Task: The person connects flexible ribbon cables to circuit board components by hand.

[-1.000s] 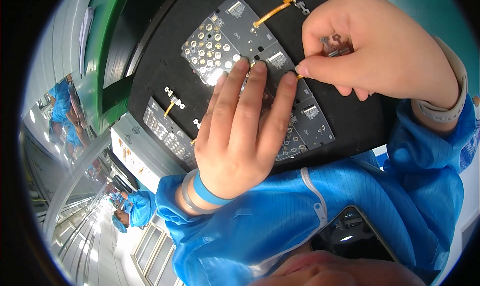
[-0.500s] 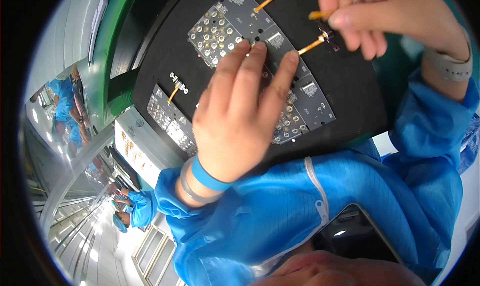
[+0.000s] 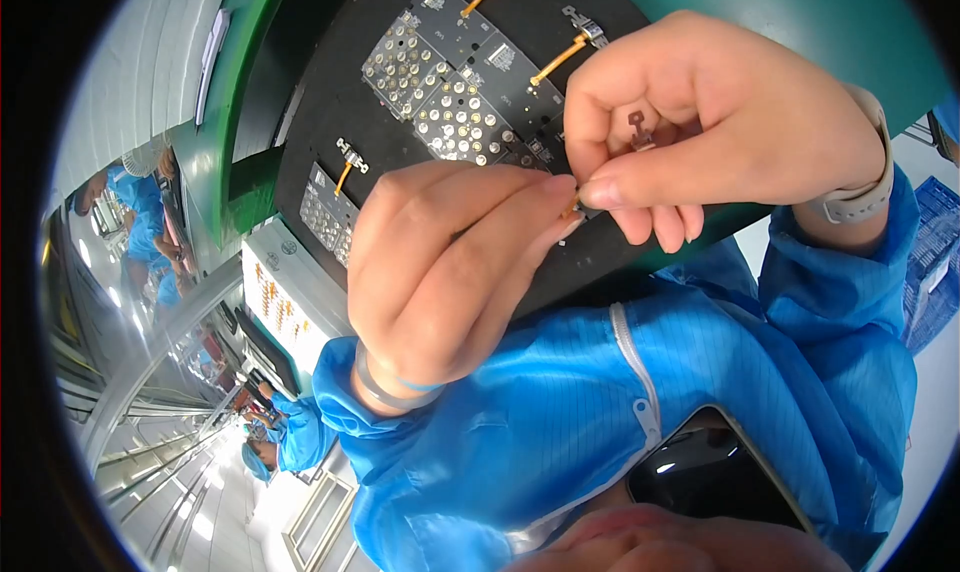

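Circuit panel [image 3: 468,90] lies on mat [image 3: 335,97], upper centre of frame, second board [image 3: 325,214] to its lower left, right hand [image 3: 722,122] to its right.

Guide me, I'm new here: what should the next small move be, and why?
Perhaps ease the left hand away and let the right hand hold the small orange piece: both hands' fingertips meet there, and a free left hand could steady the circuit board, which bears orange strips.

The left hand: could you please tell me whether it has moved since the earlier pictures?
Yes: judged against the black mat, the left hand has shifted its fingertips right and down, uncovering the circuit board's middle.
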`<state>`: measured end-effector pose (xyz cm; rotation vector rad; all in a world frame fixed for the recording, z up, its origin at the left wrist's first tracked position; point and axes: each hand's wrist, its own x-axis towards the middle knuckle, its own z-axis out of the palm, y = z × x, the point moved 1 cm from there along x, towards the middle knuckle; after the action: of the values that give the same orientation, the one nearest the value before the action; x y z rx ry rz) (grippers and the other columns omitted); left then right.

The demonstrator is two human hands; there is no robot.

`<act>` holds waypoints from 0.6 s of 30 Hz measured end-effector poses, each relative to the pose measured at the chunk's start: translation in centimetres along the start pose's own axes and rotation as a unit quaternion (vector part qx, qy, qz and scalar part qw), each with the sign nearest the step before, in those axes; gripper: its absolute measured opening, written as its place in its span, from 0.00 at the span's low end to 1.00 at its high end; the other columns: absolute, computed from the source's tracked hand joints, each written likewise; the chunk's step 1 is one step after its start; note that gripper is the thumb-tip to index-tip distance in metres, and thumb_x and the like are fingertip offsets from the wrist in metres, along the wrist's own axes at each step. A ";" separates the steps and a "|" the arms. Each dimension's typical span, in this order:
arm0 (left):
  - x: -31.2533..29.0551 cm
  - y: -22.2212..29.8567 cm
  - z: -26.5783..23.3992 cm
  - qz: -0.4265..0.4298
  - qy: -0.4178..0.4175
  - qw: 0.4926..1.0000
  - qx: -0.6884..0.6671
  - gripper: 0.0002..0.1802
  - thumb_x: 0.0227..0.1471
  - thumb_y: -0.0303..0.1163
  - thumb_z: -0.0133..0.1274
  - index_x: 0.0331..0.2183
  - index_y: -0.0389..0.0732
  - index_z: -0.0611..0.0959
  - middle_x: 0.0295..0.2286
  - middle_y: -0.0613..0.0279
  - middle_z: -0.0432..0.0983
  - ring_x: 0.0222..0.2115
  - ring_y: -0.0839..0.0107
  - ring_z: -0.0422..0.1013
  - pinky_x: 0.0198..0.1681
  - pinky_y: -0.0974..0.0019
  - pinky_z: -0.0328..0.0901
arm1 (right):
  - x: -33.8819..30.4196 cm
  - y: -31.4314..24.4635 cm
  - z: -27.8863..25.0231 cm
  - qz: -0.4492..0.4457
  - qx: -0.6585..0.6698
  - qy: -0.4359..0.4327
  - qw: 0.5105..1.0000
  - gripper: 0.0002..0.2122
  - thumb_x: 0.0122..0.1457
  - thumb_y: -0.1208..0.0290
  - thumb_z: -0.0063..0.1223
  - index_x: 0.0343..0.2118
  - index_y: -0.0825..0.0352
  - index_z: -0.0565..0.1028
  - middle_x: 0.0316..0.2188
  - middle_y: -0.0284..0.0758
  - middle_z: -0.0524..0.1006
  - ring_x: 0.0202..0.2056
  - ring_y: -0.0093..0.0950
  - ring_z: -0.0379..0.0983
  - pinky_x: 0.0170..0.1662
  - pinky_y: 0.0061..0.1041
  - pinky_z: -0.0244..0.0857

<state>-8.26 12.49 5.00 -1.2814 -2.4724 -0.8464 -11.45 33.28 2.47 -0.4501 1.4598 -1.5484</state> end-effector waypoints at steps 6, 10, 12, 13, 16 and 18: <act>-0.2 0.4 0.7 0.016 -0.043 0.998 0.050 0.19 0.29 0.21 0.63 0.31 0.31 0.82 0.28 0.54 0.76 0.27 0.62 0.72 0.28 0.66 0.68 | -0.5 -0.6 0.7 0.055 -0.024 0.067 0.996 0.03 0.59 0.77 0.51 0.30 0.71 0.73 0.20 0.34 0.76 0.20 0.19 0.74 0.23 0.15 0.66; -1.3 0.6 1.1 0.032 -0.093 0.992 0.085 0.19 0.26 0.22 0.59 0.30 0.29 0.81 0.27 0.53 0.74 0.26 0.61 0.72 0.27 0.65 0.68 | -0.6 -0.4 1.3 0.018 -0.086 0.076 0.993 0.03 0.58 0.77 0.52 0.29 0.70 0.73 0.18 0.33 0.75 0.19 0.18 0.72 0.22 0.15 0.65; -1.3 0.7 1.1 0.033 -0.081 0.993 0.082 0.19 0.27 0.21 0.59 0.30 0.29 0.81 0.27 0.53 0.74 0.26 0.60 0.72 0.26 0.64 0.69 | -0.6 -0.5 0.8 0.026 -0.097 0.076 0.992 0.02 0.57 0.78 0.51 0.29 0.70 0.73 0.17 0.32 0.74 0.18 0.18 0.72 0.21 0.15 0.64; -1.3 0.9 1.0 0.022 -0.080 0.996 0.042 0.18 0.27 0.22 0.60 0.30 0.29 0.81 0.27 0.53 0.74 0.26 0.60 0.73 0.26 0.64 0.69 | -0.6 -0.6 0.5 0.064 -0.083 0.098 0.990 0.03 0.58 0.78 0.51 0.29 0.70 0.73 0.17 0.32 0.74 0.18 0.18 0.71 0.21 0.15 0.64; -1.7 1.8 0.9 -0.006 -0.113 0.993 -0.023 0.16 0.30 0.24 0.63 0.28 0.29 0.81 0.28 0.51 0.74 0.29 0.58 0.74 0.27 0.64 0.71 | -0.1 0.2 -0.3 0.094 -0.076 0.125 0.985 0.05 0.59 0.76 0.51 0.28 0.70 0.73 0.17 0.31 0.74 0.17 0.17 0.71 0.20 0.13 0.63; -2.1 2.3 1.4 -0.021 -0.122 0.992 0.017 0.14 0.34 0.25 0.63 0.28 0.29 0.81 0.29 0.50 0.76 0.33 0.55 0.76 0.29 0.63 0.72 | 0.1 0.4 -0.5 0.101 -0.115 0.117 0.981 0.06 0.59 0.74 0.53 0.27 0.70 0.73 0.16 0.31 0.74 0.16 0.16 0.71 0.19 0.13 0.62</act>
<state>-5.12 12.94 3.80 -1.4000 -2.6960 -0.6911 -11.77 33.54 1.98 -0.2494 1.8190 -1.3099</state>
